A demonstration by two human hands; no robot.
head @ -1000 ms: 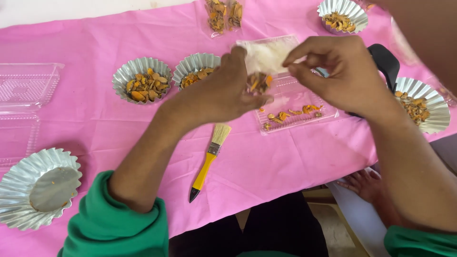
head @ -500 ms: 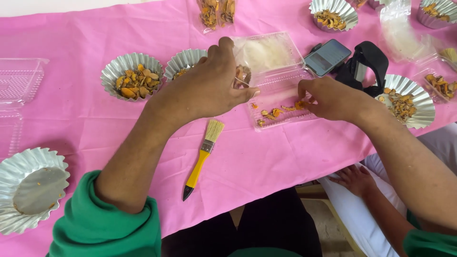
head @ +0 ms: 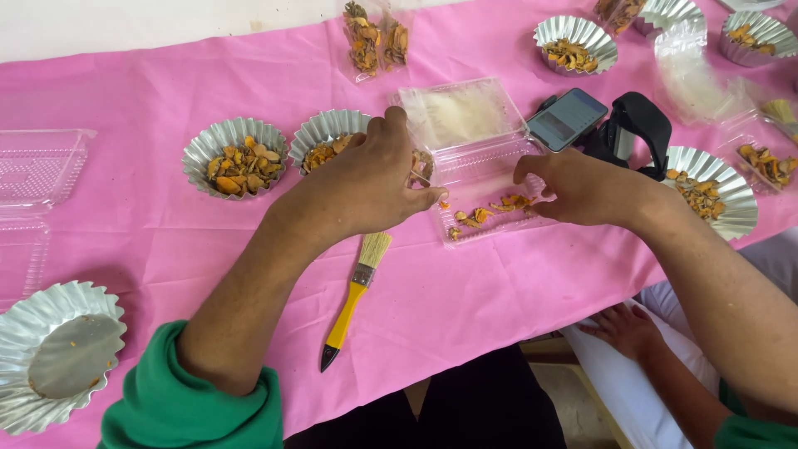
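Observation:
My left hand (head: 366, 187) hovers over the left edge of an open clear plastic container (head: 465, 125), next to a foil cup (head: 326, 137) of dried orange pieces. Its fingers are curled around a few dried pieces (head: 421, 163). My right hand (head: 582, 187) rests at the container's right side, its fingertips down among the loose dried pieces (head: 490, 208) lying in the tray half. Whether it pinches one is hidden by the fingers.
A second foil cup of pieces (head: 241, 158) sits to the left, with more cups at right (head: 711, 195) and behind (head: 575, 43). A yellow-handled brush (head: 353, 291), a phone (head: 567, 118), a black strap (head: 640, 125), an empty foil cup (head: 54, 357) and another person's hand (head: 628, 328) are nearby.
My right hand left my left hand, dropped to the container's tray and stays among the pieces there. My left hand sank a little toward the container's edge.

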